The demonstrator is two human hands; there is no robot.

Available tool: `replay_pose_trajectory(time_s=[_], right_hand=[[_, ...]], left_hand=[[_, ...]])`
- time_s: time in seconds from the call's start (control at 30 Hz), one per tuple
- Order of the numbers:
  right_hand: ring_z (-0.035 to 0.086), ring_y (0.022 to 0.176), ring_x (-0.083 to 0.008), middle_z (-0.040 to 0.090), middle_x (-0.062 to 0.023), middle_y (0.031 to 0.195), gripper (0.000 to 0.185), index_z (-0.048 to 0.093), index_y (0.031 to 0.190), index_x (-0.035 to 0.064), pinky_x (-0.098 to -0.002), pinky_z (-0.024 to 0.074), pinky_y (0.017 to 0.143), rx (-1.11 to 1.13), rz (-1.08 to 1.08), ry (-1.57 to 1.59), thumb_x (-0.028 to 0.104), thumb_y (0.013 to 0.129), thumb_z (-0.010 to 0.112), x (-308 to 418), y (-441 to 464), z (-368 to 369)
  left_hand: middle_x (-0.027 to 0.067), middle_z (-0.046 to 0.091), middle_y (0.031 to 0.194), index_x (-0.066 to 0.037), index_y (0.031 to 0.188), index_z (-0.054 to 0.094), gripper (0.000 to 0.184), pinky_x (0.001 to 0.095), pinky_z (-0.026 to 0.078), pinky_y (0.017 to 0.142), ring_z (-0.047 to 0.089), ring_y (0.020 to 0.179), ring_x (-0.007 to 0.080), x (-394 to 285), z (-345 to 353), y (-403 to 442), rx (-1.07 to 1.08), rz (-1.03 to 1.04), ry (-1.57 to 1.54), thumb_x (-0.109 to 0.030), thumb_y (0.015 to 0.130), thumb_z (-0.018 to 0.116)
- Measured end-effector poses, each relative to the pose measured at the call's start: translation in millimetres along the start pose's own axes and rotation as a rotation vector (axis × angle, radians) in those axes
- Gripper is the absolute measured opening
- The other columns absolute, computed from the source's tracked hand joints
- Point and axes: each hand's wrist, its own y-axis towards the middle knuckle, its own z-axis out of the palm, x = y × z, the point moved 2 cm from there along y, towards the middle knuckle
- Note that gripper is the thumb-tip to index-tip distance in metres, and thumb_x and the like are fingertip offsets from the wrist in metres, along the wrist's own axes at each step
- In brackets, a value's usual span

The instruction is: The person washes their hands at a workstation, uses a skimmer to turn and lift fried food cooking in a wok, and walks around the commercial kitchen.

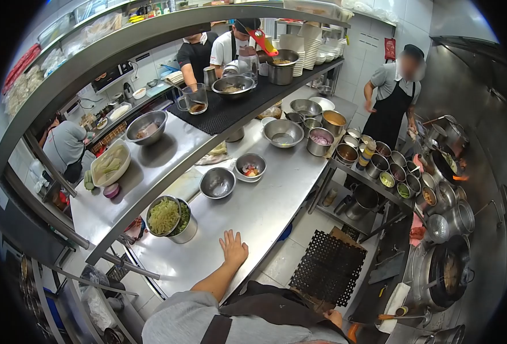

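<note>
White tub: the tub (116, 179) held pale green pieces, with a cut purple onion (110, 191) just beside it.
Pot of greens: this metal pot (188, 230) stood on the tabletop (268, 198), near the left hand but apart from it; a round container of pale green shreds (164, 217) sat at its mouth.
Metal bowl: the bowl (218, 183) sat farther from the person than the left hand.
Left hand: the hand (234, 249) lay palm down on the bare tabletop, fingers open and spread, gripping nothing.
Small bowl: red and pale pieces lay in this bowl (250, 165), just right of the metal bowl.
Black mat: the holed mat (329, 267) lay on the floor, right of the tabletop.
Right hand: the hand (334, 317) was low by the apron (276, 307), near an orange handle (353, 331); whether its fingers were open or closed could not be told.
Co-worker: a person (392, 94) in a black apron stood near the stove.
</note>
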Motion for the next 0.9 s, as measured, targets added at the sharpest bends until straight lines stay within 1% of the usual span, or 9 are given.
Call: replay_pose_trajectory(time_s=[0.03,0.13,0.27,0.33,0.47,0.57,0.63,0.77,0.9], right_hand=[[0.063,0.081,-0.0317,0.064,-0.0192,0.078,0.027,0.066,0.084,0.0008,-0.0379,0.0471,0.071,-0.030,0.000,-0.003,0.024,0.072,0.065,-2,1,1],[0.062,0.082,-0.0317,0.064,-0.0197,0.081,0.025,0.066,0.085,0.0005,-0.0377,0.0469,0.073,-0.071,0.003,-0.010,0.022,0.072,0.065,7,1,-6],[0.062,0.083,-0.0318,0.063,-0.0195,0.082,0.024,0.066,0.085,0.0008,-0.0379,0.0466,0.074,-0.040,0.001,-0.013,0.022,0.073,0.064,18,1,-12],[0.061,0.081,-0.0352,0.063,-0.0207,0.082,0.026,0.064,0.082,-0.0010,-0.0397,0.0474,0.073,-0.043,-0.048,-0.012,0.023,0.070,0.066,19,5,-10],[0.060,0.081,-0.0356,0.062,-0.0212,0.082,0.027,0.064,0.082,-0.0011,-0.0399,0.0471,0.072,-0.032,-0.037,-0.035,0.023,0.070,0.066,26,6,-15],[0.061,0.083,-0.0318,0.063,-0.0189,0.081,0.026,0.066,0.085,0.0032,-0.0385,0.0459,0.074,-0.034,-0.050,-0.091,0.026,0.073,0.064,27,7,-17],[0.060,0.083,-0.0355,0.063,-0.0204,0.082,0.028,0.064,0.083,0.0000,-0.0405,0.0468,0.073,-0.053,-0.093,-0.074,0.025,0.071,0.066,31,5,-22],[0.060,0.084,-0.0349,0.063,-0.0196,0.082,0.027,0.064,0.083,0.0005,-0.0404,0.0470,0.073,-0.044,-0.055,-0.074,0.025,0.073,0.065,37,-1,-29],[0.060,0.084,-0.0344,0.063,-0.0190,0.083,0.025,0.065,0.084,0.0015,-0.0404,0.0470,0.074,-0.005,-0.004,-0.070,0.024,0.074,0.063,36,-3,-30]], left_hand=[[0.0243,0.028,0.133,0.002,0.122,0.042,0.051,0.0581,0.010,0.103,0.017,0.129,0.0400,0,0,-1,-0.028,0.016,-0.005,-0.022,0.078,0.048],[0.0249,0.028,0.134,0.003,0.122,0.042,0.050,0.0573,0.008,0.104,0.016,0.130,0.0394,2,3,-6,-0.081,0.055,0.003,-0.023,0.079,0.045],[0.0250,0.026,0.135,0.003,0.123,0.041,0.050,0.0564,0.007,0.104,0.015,0.131,0.0388,-3,-1,-6,-0.057,0.033,0.012,-0.023,0.080,0.044],[0.0251,0.027,0.135,0.003,0.123,0.041,0.050,0.0564,0.007,0.104,0.015,0.131,0.0391,-3,-2,-6,-0.065,0.036,0.028,-0.023,0.080,0.044],[0.0252,0.027,0.135,0.003,0.123,0.040,0.051,0.0567,0.007,0.104,0.015,0.131,0.0392,-4,-4,-6,-0.059,0.024,0.024,-0.022,0.080,0.044],[0.0253,0.028,0.134,0.003,0.123,0.040,0.051,0.0569,0.008,0.104,0.016,0.130,0.0394,-4,-5,-6,-0.066,0.028,0.014,-0.022,0.079,0.044],[0.0253,0.028,0.134,0.004,0.123,0.040,0.051,0.0570,0.008,0.104,0.016,0.130,0.0394,-4,-6,-6,-0.073,0.033,0.010,-0.021,0.079,0.045],[0.0250,0.028,0.134,0.004,0.123,0.041,0.051,0.0571,0.008,0.104,0.016,0.130,0.0393,-4,-6,-7,-0.083,0.032,0.001,-0.021,0.079,0.045],[0.0254,0.031,0.132,0.004,0.120,0.044,0.049,0.0577,0.011,0.103,0.020,0.128,0.0404,-5,-9,-7,-0.119,0.047,-0.007,-0.020,0.077,0.046]])
